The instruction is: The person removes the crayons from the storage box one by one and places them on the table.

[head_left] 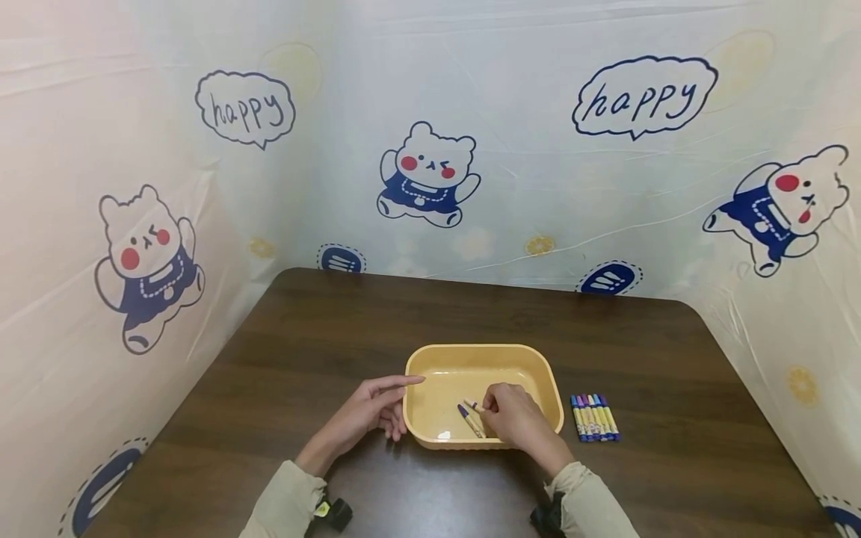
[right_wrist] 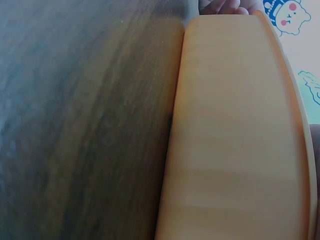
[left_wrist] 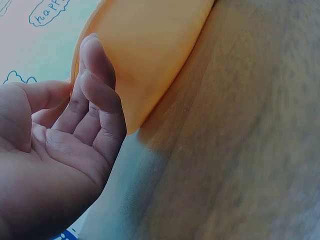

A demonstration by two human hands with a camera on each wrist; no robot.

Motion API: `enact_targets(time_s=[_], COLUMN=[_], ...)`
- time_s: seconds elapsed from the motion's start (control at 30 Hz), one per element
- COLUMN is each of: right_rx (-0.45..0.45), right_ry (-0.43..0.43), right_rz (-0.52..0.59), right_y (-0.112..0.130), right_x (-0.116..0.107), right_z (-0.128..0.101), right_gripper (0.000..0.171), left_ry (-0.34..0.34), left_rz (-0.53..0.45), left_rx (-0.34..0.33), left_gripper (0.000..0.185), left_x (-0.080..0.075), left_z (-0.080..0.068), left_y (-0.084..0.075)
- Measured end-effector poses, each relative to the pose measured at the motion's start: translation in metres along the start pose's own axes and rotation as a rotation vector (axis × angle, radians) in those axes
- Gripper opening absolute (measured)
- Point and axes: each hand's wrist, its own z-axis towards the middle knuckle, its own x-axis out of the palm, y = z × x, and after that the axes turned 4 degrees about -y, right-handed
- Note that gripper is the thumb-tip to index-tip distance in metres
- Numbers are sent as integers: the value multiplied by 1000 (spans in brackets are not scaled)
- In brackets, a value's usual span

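A yellow plastic tray [head_left: 546, 377] sits on the dark wooden table [head_left: 323, 336]. My left hand [head_left: 393, 403] rests at the tray's left rim with relaxed fingers, the index finger touching the rim. In the left wrist view the left hand [left_wrist: 85, 100] lies loosely curled beside the tray wall [left_wrist: 150, 50] and holds nothing. My right hand [head_left: 489, 409] reaches into the tray and pinches the end of a marker [head_left: 473, 406]. A purple-capped marker [head_left: 468, 420] lies on the tray floor just beside it. The right wrist view shows only the tray's outer wall [right_wrist: 235, 125].
A neat row of several markers [head_left: 594, 417] lies on the table right of the tray. A cloth backdrop [head_left: 430, 172] printed with bears encloses the table on the left, back and right sides.
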Motion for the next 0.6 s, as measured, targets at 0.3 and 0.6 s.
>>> enact_targets(time_s=[0.3, 0.6], right_rx=[-14, -75], right_ry=[-26, -75], right_rz=[6, -13], right_y=[0, 0], right_x=[0, 1], right_z=[-1, -1], right_gripper=[11, 13], left_ry=[-1, -9], left_rz=[0, 9], left_rx=[-1, -5], left_gripper=[45, 45], left_x=[1, 1], left_z=[0, 0], left_y=[0, -1])
